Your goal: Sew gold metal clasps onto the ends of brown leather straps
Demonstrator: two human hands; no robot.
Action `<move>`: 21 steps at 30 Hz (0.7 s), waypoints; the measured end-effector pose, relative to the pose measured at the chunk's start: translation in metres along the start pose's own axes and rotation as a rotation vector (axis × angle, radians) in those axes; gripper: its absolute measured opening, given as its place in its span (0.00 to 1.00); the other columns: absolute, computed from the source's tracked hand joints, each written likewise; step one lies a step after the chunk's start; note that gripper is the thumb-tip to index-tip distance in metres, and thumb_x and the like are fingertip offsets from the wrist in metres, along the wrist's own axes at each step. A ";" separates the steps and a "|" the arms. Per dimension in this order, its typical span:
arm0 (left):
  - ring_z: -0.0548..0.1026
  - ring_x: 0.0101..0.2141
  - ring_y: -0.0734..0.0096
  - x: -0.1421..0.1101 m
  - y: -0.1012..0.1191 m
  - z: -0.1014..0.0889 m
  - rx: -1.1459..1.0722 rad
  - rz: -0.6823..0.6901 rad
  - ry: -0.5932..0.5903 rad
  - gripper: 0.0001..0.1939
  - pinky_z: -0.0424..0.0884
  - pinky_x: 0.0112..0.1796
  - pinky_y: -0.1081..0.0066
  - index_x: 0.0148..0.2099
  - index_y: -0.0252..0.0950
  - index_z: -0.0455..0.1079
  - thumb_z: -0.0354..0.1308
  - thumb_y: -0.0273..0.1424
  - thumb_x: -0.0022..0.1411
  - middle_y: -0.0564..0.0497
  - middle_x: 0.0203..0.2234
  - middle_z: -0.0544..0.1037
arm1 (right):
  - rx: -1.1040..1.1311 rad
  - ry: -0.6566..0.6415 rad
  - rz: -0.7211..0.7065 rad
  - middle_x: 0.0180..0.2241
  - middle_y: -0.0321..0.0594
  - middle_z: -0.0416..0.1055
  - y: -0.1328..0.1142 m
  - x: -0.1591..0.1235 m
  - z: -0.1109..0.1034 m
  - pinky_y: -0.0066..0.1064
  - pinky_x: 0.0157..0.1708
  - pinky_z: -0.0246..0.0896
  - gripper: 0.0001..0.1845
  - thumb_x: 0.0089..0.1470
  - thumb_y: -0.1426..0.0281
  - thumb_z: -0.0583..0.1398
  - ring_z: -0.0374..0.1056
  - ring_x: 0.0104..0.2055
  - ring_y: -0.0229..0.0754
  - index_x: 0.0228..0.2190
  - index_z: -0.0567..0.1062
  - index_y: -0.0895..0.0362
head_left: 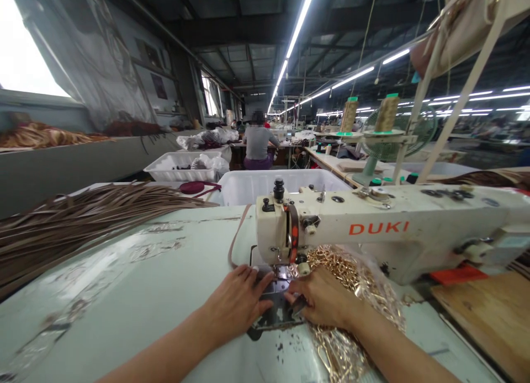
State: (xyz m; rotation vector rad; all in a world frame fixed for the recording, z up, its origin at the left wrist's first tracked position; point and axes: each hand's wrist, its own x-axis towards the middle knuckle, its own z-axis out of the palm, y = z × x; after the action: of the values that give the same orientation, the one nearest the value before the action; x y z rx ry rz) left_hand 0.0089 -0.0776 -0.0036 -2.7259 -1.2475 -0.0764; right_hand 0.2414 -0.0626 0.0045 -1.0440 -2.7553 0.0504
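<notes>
My left hand [238,297] lies at the left of the sewing machine's needle area, its fingertips pressed on a thin brown strap [232,245]. That strap curves from the back of the table to my fingers; its end is hidden beneath them. Opposite, my right hand [321,297] is curled close to the needle plate [279,286]. A small dark piece [298,304] shows under its fingers, too unclear to name. Above both hands is the head of the cream sewing machine [271,228]. Gold metal clasps [339,270] in a clear plastic bag lie beside and beneath my right forearm.
A heap of brown straps [83,223] covers the table's left rear. Behind the machine stands a white bin [265,184]. A wooden board [488,311] lies at right. Thread cones [387,113] stand on a rack near a green fan [372,165]. Farther off, a person [259,143] sits facing away.
</notes>
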 end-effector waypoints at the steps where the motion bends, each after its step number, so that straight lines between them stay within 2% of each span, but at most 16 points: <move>1: 0.68 0.51 0.50 0.001 0.006 -0.001 0.062 -0.009 -0.043 0.25 0.62 0.52 0.50 0.63 0.31 0.55 0.46 0.37 0.69 0.34 0.49 0.71 | -0.008 0.002 -0.001 0.25 0.34 0.75 0.000 0.000 -0.001 0.29 0.27 0.49 0.13 0.59 0.64 0.51 0.71 0.27 0.40 0.27 0.71 0.53; 4: 0.74 0.42 0.49 0.007 0.014 -0.009 0.156 0.019 -0.141 0.26 0.68 0.44 0.52 0.62 0.24 0.56 0.52 0.25 0.63 0.33 0.40 0.76 | -0.032 0.009 0.000 0.25 0.35 0.75 -0.001 0.000 -0.002 0.30 0.26 0.47 0.13 0.59 0.64 0.51 0.70 0.26 0.40 0.28 0.71 0.53; 6: 0.76 0.32 0.51 0.014 0.011 -0.017 0.147 0.039 -0.163 0.25 0.71 0.36 0.55 0.60 0.25 0.59 0.54 0.20 0.60 0.38 0.31 0.78 | -0.035 0.008 -0.005 0.25 0.35 0.75 -0.001 -0.001 -0.003 0.30 0.26 0.47 0.13 0.59 0.65 0.51 0.70 0.26 0.40 0.27 0.71 0.54; 9: 0.76 0.27 0.56 0.021 -0.005 -0.033 0.095 0.075 -0.182 0.21 0.70 0.29 0.64 0.57 0.37 0.65 0.52 0.21 0.62 0.45 0.27 0.77 | -0.026 0.005 -0.008 0.25 0.35 0.75 -0.001 -0.001 -0.003 0.29 0.26 0.48 0.12 0.58 0.66 0.51 0.71 0.26 0.40 0.27 0.71 0.54; 12: 0.75 0.21 0.68 0.024 -0.025 -0.048 -0.022 0.121 -0.241 0.21 0.67 0.24 0.76 0.56 0.50 0.65 0.50 0.24 0.65 0.56 0.20 0.75 | -0.023 -0.003 -0.004 0.26 0.36 0.75 -0.001 0.000 -0.002 0.29 0.27 0.49 0.11 0.58 0.66 0.52 0.71 0.28 0.40 0.28 0.72 0.54; 14: 0.71 0.15 0.74 0.025 -0.035 -0.054 -0.108 0.138 -0.297 0.23 0.64 0.20 0.80 0.58 0.53 0.63 0.47 0.23 0.66 0.62 0.12 0.68 | -0.018 -0.011 -0.005 0.27 0.36 0.76 -0.002 0.000 -0.003 0.29 0.28 0.50 0.11 0.58 0.66 0.52 0.72 0.29 0.41 0.29 0.72 0.54; 15: 0.70 0.14 0.75 0.025 -0.038 -0.055 -0.141 0.144 -0.315 0.24 0.64 0.20 0.81 0.59 0.53 0.61 0.47 0.22 0.66 0.63 0.11 0.67 | -0.016 -0.014 -0.006 0.27 0.36 0.76 -0.002 0.000 -0.003 0.29 0.28 0.51 0.12 0.58 0.66 0.52 0.72 0.29 0.41 0.29 0.72 0.54; 16: 0.71 0.15 0.74 0.024 -0.039 -0.055 -0.162 0.149 -0.323 0.24 0.65 0.21 0.80 0.59 0.53 0.61 0.48 0.23 0.65 0.62 0.13 0.69 | -0.013 -0.015 -0.009 0.27 0.36 0.76 -0.002 0.000 -0.003 0.29 0.29 0.51 0.12 0.59 0.66 0.51 0.72 0.30 0.41 0.29 0.73 0.54; 18: 0.76 0.26 0.68 0.021 -0.036 -0.054 -0.209 0.172 -0.288 0.24 0.71 0.28 0.75 0.58 0.51 0.63 0.57 0.31 0.60 0.56 0.28 0.77 | -0.008 -0.018 -0.015 0.28 0.37 0.76 -0.002 0.000 -0.004 0.29 0.29 0.51 0.13 0.59 0.66 0.51 0.72 0.30 0.41 0.30 0.73 0.54; 19: 0.77 0.34 0.63 0.019 -0.032 -0.052 -0.239 0.188 -0.252 0.28 0.73 0.34 0.70 0.58 0.49 0.64 0.62 0.37 0.55 0.51 0.37 0.77 | -0.004 -0.019 -0.018 0.28 0.37 0.76 -0.002 0.000 -0.004 0.29 0.29 0.52 0.13 0.59 0.66 0.51 0.72 0.30 0.41 0.30 0.73 0.54; 21: 0.71 0.48 0.50 0.012 -0.017 -0.048 -0.304 0.187 -0.178 0.42 0.68 0.48 0.58 0.60 0.42 0.62 0.67 0.50 0.44 0.43 0.52 0.70 | -0.002 -0.017 -0.019 0.28 0.38 0.76 -0.002 0.000 -0.005 0.29 0.29 0.52 0.14 0.60 0.65 0.50 0.71 0.30 0.41 0.31 0.74 0.54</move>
State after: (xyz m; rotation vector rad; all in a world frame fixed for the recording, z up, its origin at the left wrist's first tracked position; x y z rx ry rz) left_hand 0.0039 -0.0648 0.0467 -3.1612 -1.0921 -0.0024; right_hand 0.2415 -0.0641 0.0091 -1.0231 -2.7804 0.0534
